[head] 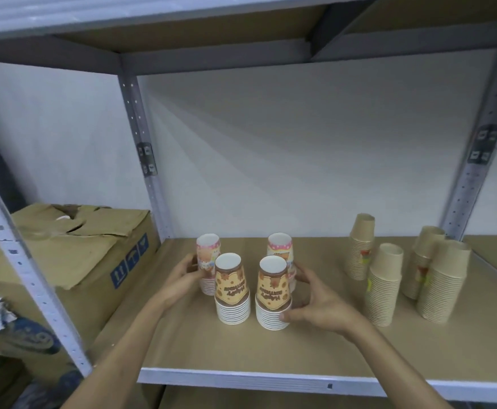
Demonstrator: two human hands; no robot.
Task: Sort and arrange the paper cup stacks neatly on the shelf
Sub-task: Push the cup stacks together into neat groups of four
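Four printed cup stacks stand upside down in a tight square on the shelf board (211, 352). Two are orange: front left stack (231, 290) and front right stack (272, 293). Behind them stand two pink stacks: back left (208, 255) and back right (281, 246). My left hand (186, 276) wraps the back left pink stack from its left side. My right hand (312, 302) cups the right side of the group, thumb on the front right orange stack's rims and fingers touching the back right pink stack. Several plain brown cup stacks (384, 287) stand apart at the right.
A torn cardboard box (73, 249) sits on the neighbouring shelf at the left, past the metal upright (144, 160). Another upright (474, 172) stands at the back right. The shelf's white front edge (270, 379) runs below my arms. A white wall closes the back.
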